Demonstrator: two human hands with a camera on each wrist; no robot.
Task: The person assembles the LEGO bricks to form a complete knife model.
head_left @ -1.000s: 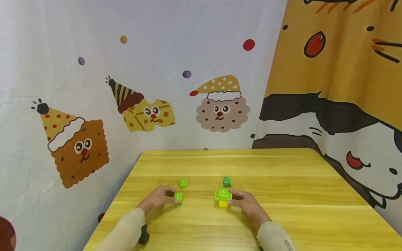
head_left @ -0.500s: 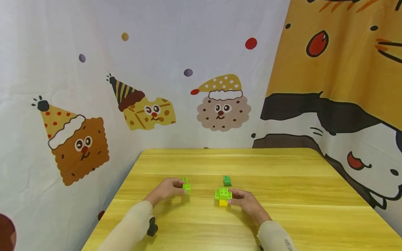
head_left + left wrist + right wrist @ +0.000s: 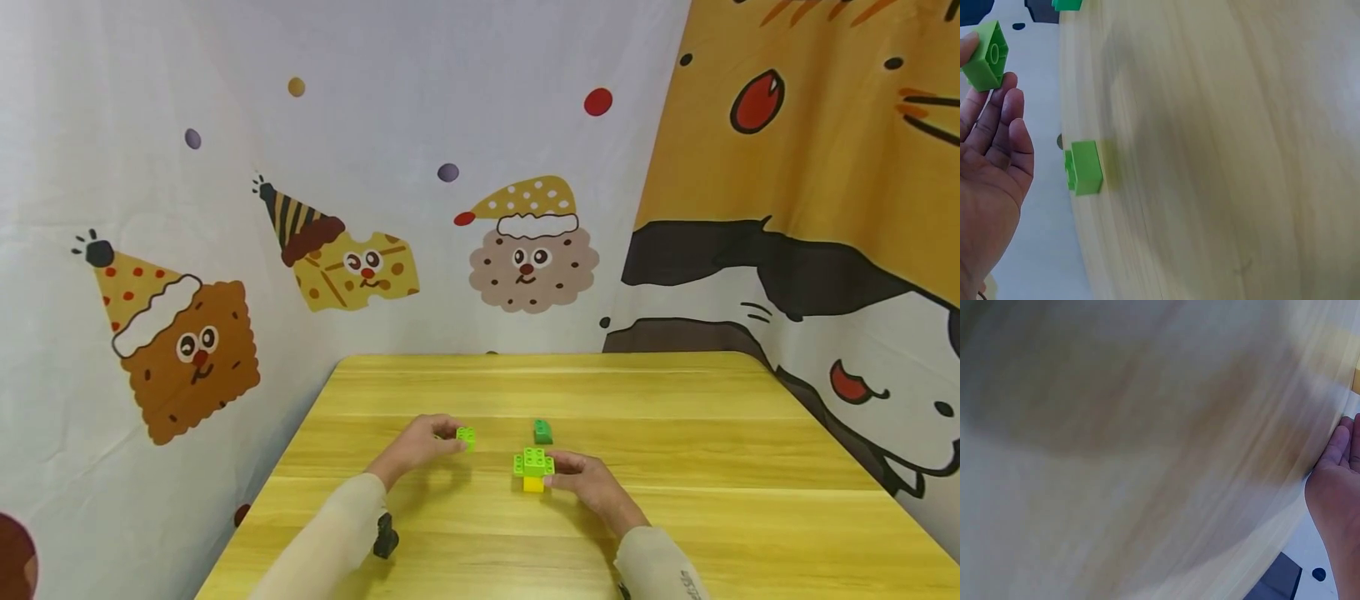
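Observation:
My left hand pinches a lime-green toy building brick. In the left wrist view, this brick is raised off the table with its hollow underside showing. A second lime-green brick stands on the table below that hand; the hand mostly hides it in the head view. My right hand grips the right side of a small stack of lime-green bricks on a yellow brick. Only part of my right hand shows in the right wrist view, without the stack.
Behind the stack a dark green brick with a rounded slope lies on the wooden table. A cloth with cartoon pictures hangs beyond the table's far edge and along its sides.
My left hand has moved to the right and farther from me with its lime-green brick, passing in front of the second one. The right hand and its stack stay in place.

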